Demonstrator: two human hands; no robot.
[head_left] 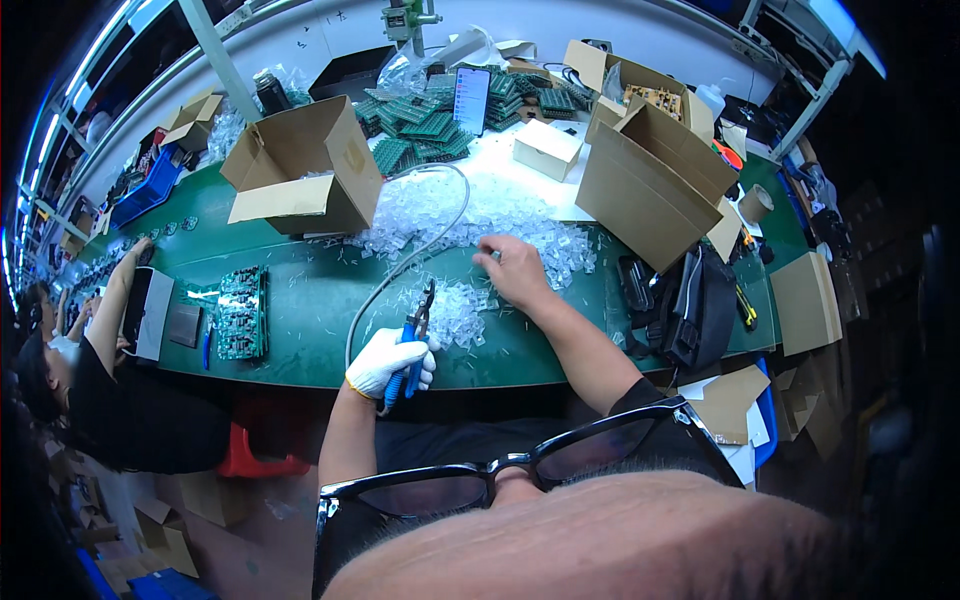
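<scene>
Near the bench's front edge, the left hand is gripping pliers; clear pieces are lying between it and the right hand, whose grip I cannot tell.

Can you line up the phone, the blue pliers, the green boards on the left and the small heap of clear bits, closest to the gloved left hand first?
1. Blue pliers: in the grip of the left hand.
2. Small heap of clear bits: just right of the pliers.
3. Green boards: off to the left.
4. Phone: up at the back, farthest.
</scene>
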